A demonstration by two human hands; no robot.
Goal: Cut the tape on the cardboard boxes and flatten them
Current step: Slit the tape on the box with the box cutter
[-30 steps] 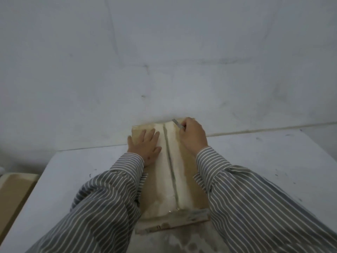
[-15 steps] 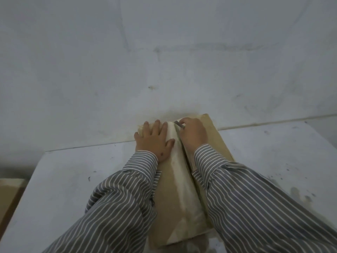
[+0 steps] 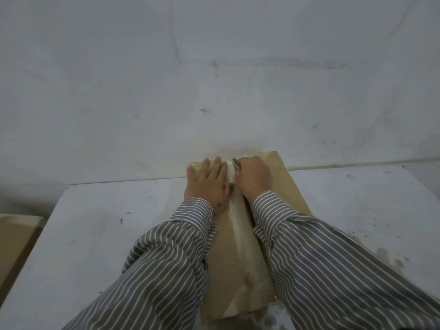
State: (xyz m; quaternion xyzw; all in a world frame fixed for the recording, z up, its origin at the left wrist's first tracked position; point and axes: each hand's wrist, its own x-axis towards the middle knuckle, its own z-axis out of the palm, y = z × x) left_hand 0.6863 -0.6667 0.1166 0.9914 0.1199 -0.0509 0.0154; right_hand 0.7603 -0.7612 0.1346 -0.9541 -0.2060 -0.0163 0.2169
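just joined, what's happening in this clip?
A person in a striped shirt is working on a cardboard box lying on a white table against a wall. The left hand lies flat on the box near its far end, fingers straight. The right hand grips a small blade at the far end of the tape strip that runs down the box's middle. More cardboard sits off the table's left edge.

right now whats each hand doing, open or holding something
Left hand: open, fingers straight, pressing flat on the cardboard box.
Right hand: closed, gripping the blade at the far end of the tape.
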